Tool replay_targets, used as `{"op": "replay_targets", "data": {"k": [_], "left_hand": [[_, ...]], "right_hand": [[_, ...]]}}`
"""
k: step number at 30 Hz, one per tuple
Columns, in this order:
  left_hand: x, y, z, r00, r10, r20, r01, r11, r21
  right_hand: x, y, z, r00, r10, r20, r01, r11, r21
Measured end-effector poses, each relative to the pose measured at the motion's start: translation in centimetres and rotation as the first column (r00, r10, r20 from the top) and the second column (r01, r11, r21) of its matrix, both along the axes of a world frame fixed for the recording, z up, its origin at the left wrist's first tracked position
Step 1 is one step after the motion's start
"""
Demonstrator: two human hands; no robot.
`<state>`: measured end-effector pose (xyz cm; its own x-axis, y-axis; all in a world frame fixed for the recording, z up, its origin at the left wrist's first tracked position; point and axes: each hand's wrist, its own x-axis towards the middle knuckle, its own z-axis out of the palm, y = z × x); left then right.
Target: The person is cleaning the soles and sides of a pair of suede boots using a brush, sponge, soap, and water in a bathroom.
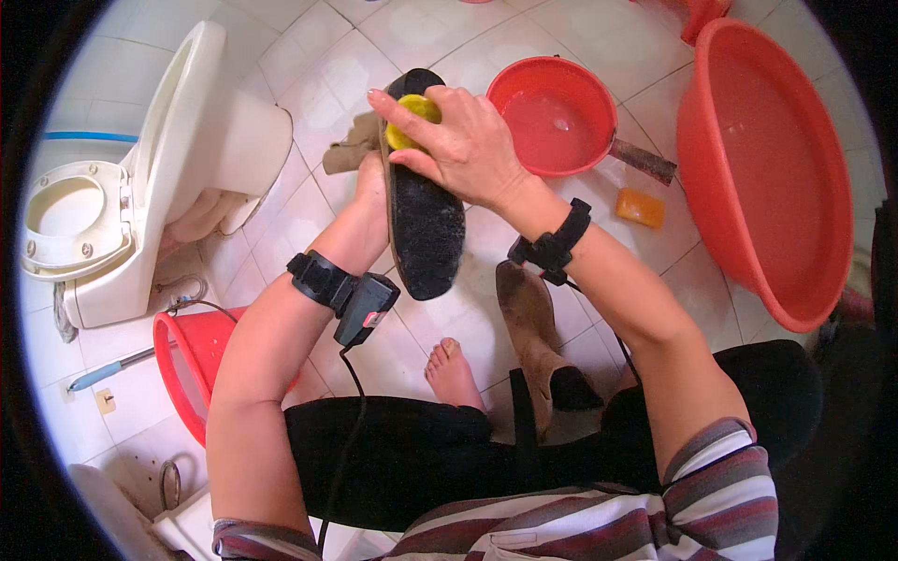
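Observation:
My left hand (372, 179) holds a brown shoe or boot from behind, its black sole (426, 231) turned up towards me; most of my fingers are hidden by it. Pressed to the upper part of that sole is a yellow scrubbing pad or sponge (414, 116), gripped by my right hand (466, 144). The brown upper (354, 144) sticks out on the left. A second brown boot (526, 308) with a black heel lies on the tiles beside my bare foot (452, 372). An orange bar of soap (640, 207) is on the floor at right.
A red dipper (554, 119) with liquid and a dark handle stands beyond my right hand. The large red basin (722, 161) is at far right. At left are a white toilet (210, 140), a red bucket (165, 350) and a blue-handled tool (95, 376). Cables hang from both wrist straps.

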<state>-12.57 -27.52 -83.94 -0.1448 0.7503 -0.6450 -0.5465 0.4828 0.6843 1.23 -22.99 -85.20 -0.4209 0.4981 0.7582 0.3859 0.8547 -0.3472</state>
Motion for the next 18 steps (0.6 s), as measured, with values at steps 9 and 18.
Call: {"op": "replay_targets", "data": {"k": [9,18], "left_hand": [[-0.3,-0.4,-0.1,0.998,-0.057,0.020,0.057,0.998,0.023],[-0.7,-0.5,-0.4,0.999,-0.023,-0.022,0.024,0.999,0.023]], "right_hand": [[0.2,0.5,0.3,0.990,-0.099,0.099,0.089,0.991,0.101],[-0.1,0.3,-0.2,0.999,-0.041,0.030,0.040,0.999,0.033]]}}
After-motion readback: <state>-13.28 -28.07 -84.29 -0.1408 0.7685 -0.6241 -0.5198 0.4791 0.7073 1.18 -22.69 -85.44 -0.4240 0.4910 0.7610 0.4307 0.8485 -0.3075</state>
